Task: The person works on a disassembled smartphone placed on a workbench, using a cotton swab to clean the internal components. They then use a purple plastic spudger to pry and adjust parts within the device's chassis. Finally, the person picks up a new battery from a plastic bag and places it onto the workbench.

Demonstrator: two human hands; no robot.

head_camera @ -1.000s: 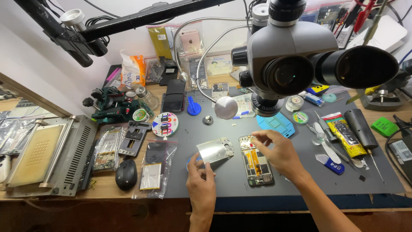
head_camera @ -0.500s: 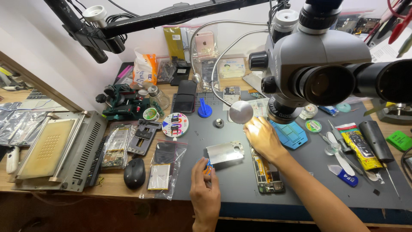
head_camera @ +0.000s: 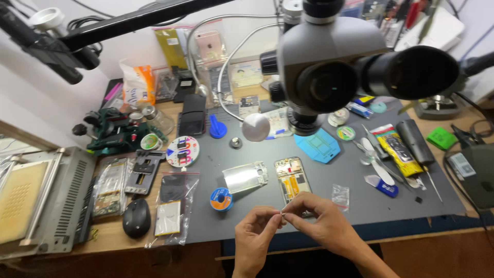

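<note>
My left hand [head_camera: 259, 229] and my right hand [head_camera: 320, 219] meet fingertip to fingertip at the near edge of the grey mat [head_camera: 391, 203]. Between them they pinch a tiny part [head_camera: 282, 214], too small to identify. Just beyond my right hand an opened phone [head_camera: 292, 179] lies with its yellow and metal insides showing. To its left, a silver metal frame plate [head_camera: 246, 176] rests flat on the mat. A blue solder spool [head_camera: 221, 198] sits left of my hands and a small clear bag [head_camera: 340, 195] to the right.
A grey microscope head [head_camera: 329, 67] hangs over the mat's far side, with a round lamp head [head_camera: 256, 127] on a gooseneck beside it. A blue pad [head_camera: 318, 145], a yellow tube [head_camera: 393, 146] and hand tools lie right. A black mouse [head_camera: 136, 217] and grey machine [head_camera: 62, 201] sit left.
My left hand has let go of the silver plate, which now lies on the mat. My right hand has drawn back from the lamp, and both hands have come together near the front edge.
</note>
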